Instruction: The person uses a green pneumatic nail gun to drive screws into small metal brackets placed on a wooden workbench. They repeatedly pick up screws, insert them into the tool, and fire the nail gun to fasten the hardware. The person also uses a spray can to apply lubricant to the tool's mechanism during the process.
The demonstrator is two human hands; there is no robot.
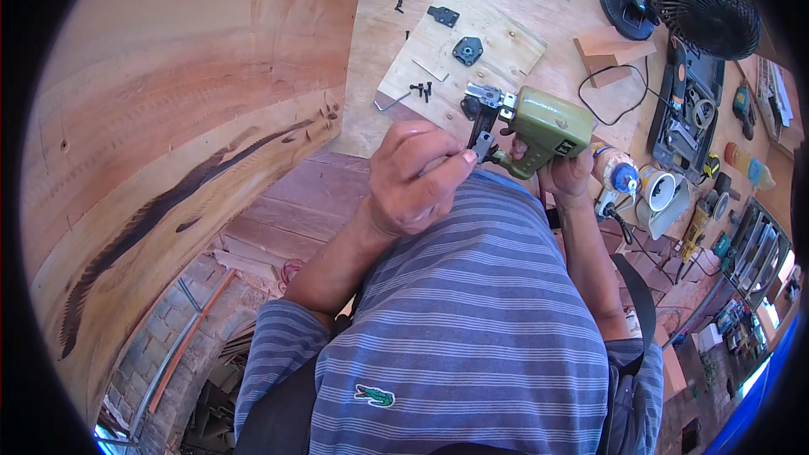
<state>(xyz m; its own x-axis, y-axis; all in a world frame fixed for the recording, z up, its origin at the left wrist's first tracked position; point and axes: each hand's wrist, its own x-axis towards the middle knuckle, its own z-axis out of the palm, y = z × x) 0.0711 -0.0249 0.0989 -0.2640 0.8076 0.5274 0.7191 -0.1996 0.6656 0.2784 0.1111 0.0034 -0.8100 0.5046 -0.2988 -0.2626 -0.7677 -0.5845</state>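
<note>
A green pneumatic nail gun point(552, 122) lies tilted above the bench edge, its nose end uncovered and showing bare metal point(486, 94). My right hand point(569, 175) wraps round its handle from below, most fingers hidden behind the body. With fingers pinched, my left hand point(421, 173) is at the dark magazine end, a fingertip against a small grey metal piece with a hole point(483, 145); what sits in the pinch is unclear. Beyond, on a plywood board point(497, 25), are a black cap point(468, 50), a black plate point(443, 16), black bolts point(421, 89) and a hex key point(430, 70).
A tall wooden panel point(202, 76) stands along the left. At the right are a black fan point(701, 2), a wood block point(611, 50), an open tool case point(687, 109), a bottle with a blue cap point(624, 177) and a white cup point(660, 191). Loose bolts point(399, 3) lie far left.
</note>
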